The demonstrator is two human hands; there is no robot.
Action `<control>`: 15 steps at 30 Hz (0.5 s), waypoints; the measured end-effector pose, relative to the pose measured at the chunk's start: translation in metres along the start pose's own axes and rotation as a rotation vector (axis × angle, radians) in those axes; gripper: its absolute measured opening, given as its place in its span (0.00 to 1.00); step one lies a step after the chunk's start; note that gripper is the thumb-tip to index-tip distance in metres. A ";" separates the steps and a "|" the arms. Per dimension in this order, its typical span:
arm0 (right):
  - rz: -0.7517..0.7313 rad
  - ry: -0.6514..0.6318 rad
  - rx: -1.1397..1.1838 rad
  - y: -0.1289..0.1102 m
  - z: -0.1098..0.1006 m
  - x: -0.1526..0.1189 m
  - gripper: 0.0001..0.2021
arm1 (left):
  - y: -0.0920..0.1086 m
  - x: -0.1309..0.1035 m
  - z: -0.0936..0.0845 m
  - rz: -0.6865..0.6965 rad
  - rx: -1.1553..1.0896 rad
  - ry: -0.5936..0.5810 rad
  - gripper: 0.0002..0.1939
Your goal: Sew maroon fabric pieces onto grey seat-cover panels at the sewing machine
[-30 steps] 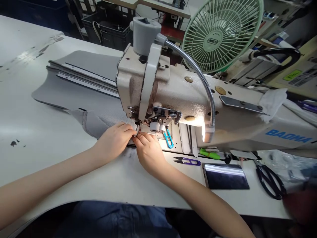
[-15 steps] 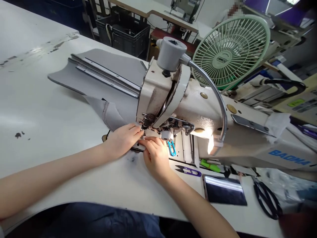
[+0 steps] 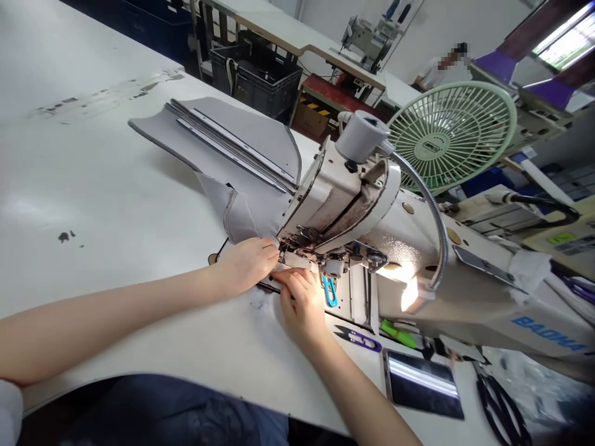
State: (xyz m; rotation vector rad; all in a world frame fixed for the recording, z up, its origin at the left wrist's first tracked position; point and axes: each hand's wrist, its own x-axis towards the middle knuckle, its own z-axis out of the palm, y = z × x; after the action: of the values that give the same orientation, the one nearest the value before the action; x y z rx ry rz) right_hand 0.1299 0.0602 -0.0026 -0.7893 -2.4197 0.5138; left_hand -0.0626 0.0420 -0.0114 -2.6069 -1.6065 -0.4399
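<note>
A piece of grey fabric (image 3: 260, 204) with dark-bound edges and pale strips runs from the left of the sewing machine (image 3: 320, 186) in under its head. My left hand (image 3: 246, 265) is closed on the near edge of the fabric, fingertips pinched beside the needle area. To its right, my right hand (image 3: 304, 300) rests on the machine bed with its fingers bent and pressed together on the fabric's edge, close to the presser foot. The fingers and machine head hide most of the stitching spot. Blue thread snips (image 3: 330, 291) lie just beyond the right hand.
Purple thread snips (image 3: 359, 339), a phone (image 3: 423, 384) and black-handled scissors (image 3: 502, 406) lie at the right on the white table (image 3: 116, 248). A lit lamp (image 3: 411, 294) hangs by the machine arm. Behind stand a green fan (image 3: 432, 145) and a grey crate (image 3: 255, 77).
The camera view has shifted, so the machine and fabric appear further right and lower. Both hands stay at the needle area, with the left fingers slightly more curled.
</note>
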 end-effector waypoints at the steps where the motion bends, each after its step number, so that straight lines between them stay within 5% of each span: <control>1: -0.001 0.001 0.012 0.001 0.000 0.000 0.16 | 0.000 0.000 0.000 0.001 0.006 0.005 0.13; 9: -0.012 -0.003 0.057 0.008 0.003 0.001 0.15 | -0.002 -0.003 0.004 0.008 0.023 0.105 0.14; 15: -0.050 -0.016 0.093 0.011 0.002 0.003 0.16 | -0.021 0.001 0.002 0.020 0.033 0.205 0.13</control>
State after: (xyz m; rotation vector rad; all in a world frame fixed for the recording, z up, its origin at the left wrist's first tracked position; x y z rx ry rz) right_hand 0.1311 0.0697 -0.0084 -0.6867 -2.4043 0.6098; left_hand -0.0806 0.0530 -0.0153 -2.4586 -1.5078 -0.6494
